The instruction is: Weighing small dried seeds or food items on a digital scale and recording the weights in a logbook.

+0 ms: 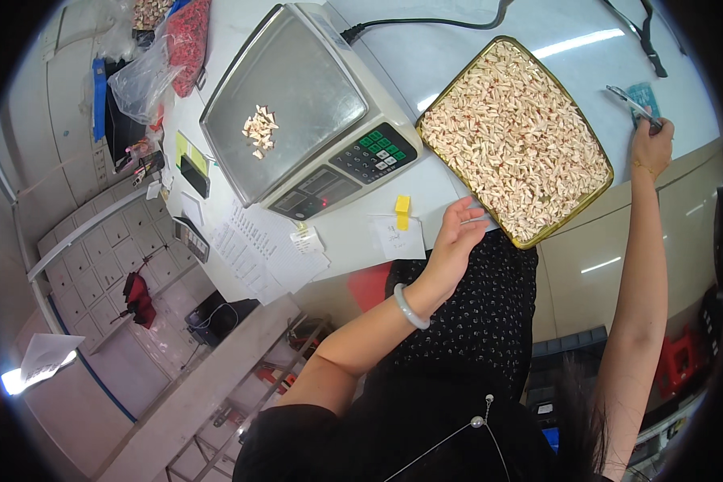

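My right hand [652,150] is closed on a slim metal tool [631,105] with a dark end, near the table's right edge. The tool lies over a small teal packet [644,95]; its exact kind is too small to tell. My left hand [460,230] is open, palm partly up, its fingertips close to the near left edge of a gold-rimmed tray [532,243]. Whether they touch the rim I cannot tell. Many small pale, pointed pieces [514,132], some with reddish bits, fill the tray. A small heap of similar pieces [260,128] sits on the scale's metal pan [305,72].
The digital scale [377,153] stands left of the tray, with a black cable [426,24] behind it. Papers [253,249], a yellow block [402,206], a phone [194,177] and a calculator [191,238] lie nearby. A bag of red items [188,48] is at the far left.
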### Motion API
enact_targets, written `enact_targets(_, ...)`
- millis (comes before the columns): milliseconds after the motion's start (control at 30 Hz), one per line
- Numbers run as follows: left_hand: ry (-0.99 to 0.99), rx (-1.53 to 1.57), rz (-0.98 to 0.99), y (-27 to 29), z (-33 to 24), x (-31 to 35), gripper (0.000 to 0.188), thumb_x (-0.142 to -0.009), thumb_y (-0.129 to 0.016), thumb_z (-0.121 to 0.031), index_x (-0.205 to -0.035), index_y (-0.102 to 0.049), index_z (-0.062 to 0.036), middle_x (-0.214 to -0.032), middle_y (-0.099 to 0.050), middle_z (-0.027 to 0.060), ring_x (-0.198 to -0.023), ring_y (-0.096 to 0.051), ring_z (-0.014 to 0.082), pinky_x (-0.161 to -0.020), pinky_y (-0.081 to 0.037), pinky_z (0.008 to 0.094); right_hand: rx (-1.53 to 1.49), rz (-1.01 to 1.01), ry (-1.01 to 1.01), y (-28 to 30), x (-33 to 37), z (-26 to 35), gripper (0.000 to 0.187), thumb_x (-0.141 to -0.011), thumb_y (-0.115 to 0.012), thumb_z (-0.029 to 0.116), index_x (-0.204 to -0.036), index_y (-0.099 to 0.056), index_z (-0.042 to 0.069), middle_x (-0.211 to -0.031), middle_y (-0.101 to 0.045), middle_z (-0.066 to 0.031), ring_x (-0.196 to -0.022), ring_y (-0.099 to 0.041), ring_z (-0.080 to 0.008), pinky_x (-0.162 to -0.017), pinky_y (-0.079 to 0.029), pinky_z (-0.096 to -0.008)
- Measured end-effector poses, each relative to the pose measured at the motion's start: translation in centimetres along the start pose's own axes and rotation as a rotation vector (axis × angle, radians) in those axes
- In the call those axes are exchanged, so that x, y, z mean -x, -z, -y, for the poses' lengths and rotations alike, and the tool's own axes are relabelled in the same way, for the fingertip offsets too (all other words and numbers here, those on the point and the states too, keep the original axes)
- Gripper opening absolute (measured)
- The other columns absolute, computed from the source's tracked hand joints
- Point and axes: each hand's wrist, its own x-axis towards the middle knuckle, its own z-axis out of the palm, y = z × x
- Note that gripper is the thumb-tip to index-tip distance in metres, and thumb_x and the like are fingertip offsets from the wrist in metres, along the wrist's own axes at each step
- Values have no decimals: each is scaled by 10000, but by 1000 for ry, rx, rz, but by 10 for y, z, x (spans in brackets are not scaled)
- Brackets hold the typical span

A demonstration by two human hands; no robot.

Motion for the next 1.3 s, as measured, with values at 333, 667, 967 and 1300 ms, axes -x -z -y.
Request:
enact_targets(333, -206, -371, -172, 13, 19, -51, 219, -843, -538, -91, -938, -375, 21, -744, -574, 114, -598, -587, 155, -513, -469, 268, -729, 307, 103, 18, 15, -5, 123, -839, -548, 147, -869, -475, 52, -866, -627, -91, -805, -572, -146, -698, -439, -260)
enact_targets(667, -427, -693, -389, 3, 30, -54, 178, -856, -502, -108, -882, -353, -14, -680, -558, 135, -596, -574, 224, -515, -451, 329, -995, 807, 151, 45, 85, 29, 155, -851, -560, 92, -835, -415, 40, -921, -608, -92, -830, -507, -102, -738, -418, -238)
enact_targets(967, -441, -449, -151, 12, 23, -30, 146, -873, -454, -80, -920, -319, -45, -753, -489, 106, -657, -507, 194, -598, -412, 331, -1146, 770, -173, 113, 110, 17, 140, -867, -542, 86, -865, -404, 63, -908, -562, -62, -823, -505, -105, -738, -410, -228)
enact_targets(1300, -335, -182, -153, 79, -74, 128, 104, -886, -445, -105, -906, -344, -89, -768, -504, 30, -656, -480, 92, -547, -404, 221, -1284, 1011, 24, 221, 168, 118, 132, -857, -517, 16, -854, -387, 40, -968, -602, -176, -851, -554, -152, -747, -442, -255)
